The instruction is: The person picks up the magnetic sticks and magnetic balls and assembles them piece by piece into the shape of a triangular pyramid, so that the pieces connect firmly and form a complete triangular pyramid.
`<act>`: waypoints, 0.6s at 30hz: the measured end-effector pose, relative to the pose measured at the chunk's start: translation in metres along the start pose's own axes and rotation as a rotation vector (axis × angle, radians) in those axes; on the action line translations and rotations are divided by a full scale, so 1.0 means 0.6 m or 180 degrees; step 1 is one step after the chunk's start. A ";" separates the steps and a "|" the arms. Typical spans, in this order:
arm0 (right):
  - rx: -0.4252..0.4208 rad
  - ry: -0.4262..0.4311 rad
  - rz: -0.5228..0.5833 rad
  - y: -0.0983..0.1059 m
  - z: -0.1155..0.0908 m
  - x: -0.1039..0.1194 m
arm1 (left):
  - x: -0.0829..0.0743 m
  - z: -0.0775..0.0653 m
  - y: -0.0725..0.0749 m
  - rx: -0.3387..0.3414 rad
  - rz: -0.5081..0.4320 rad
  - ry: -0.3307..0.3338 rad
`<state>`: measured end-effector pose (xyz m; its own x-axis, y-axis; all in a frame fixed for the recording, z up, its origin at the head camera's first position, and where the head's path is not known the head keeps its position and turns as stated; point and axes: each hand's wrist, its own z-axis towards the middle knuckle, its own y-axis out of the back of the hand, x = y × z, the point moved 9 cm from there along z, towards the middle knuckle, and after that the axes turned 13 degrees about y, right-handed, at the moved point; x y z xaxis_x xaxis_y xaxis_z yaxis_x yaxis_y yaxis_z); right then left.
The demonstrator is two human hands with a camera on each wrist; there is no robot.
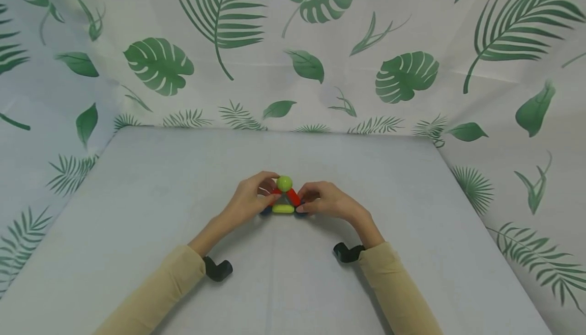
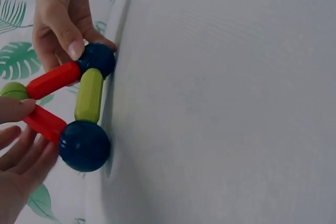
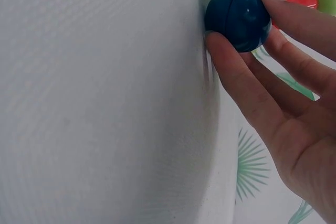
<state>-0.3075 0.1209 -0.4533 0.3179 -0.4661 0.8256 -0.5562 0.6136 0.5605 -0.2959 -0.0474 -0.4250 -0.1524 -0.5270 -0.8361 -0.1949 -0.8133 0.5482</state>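
Note:
A small triangle of toy rods and balls stands on the table. Its top is a lime-green ball (image 1: 284,183), from which two red rods slope down to dark blue balls. A yellow-green rod (image 1: 283,208) lies along the base between those blue balls. My left hand (image 1: 247,198) pinches the left red rod (image 2: 46,123) close to the green ball, thumb in front and fingers behind. Below it, the left blue ball (image 2: 85,146) touches the tabletop. On the other side, my right hand (image 1: 329,200) grips the right blue ball (image 3: 239,19) between thumb and fingertips, beside the right red rod (image 1: 293,196).
The pale table (image 1: 274,284) reaches back to a leaf-printed cloth (image 1: 256,86), which also hangs at both sides. Black curved pieces (image 1: 220,270) stick out from both beige sleeves (image 1: 157,289) near the wrists.

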 end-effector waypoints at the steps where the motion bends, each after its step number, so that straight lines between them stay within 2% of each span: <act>1: 0.0000 -0.0009 0.0000 0.000 0.000 -0.001 | 0.002 -0.001 0.000 0.0012 0.0060 0.0020; 8: -0.0036 -0.0049 -0.0203 0.012 -0.003 -0.002 | 0.024 -0.008 -0.003 0.0230 0.0505 0.0262; 13: -0.0044 -0.0052 -0.0339 0.018 0.000 -0.003 | 0.036 0.001 -0.002 0.0315 0.0582 0.0385; 18: -0.0060 -0.0039 -0.0449 0.027 0.015 -0.004 | 0.048 0.024 0.000 0.0311 0.0571 0.0474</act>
<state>-0.3240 0.1264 -0.4468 0.3825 -0.5561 0.7378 -0.4922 0.5532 0.6721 -0.3140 -0.0590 -0.4487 -0.0500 -0.6971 -0.7152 -0.2715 -0.6797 0.6814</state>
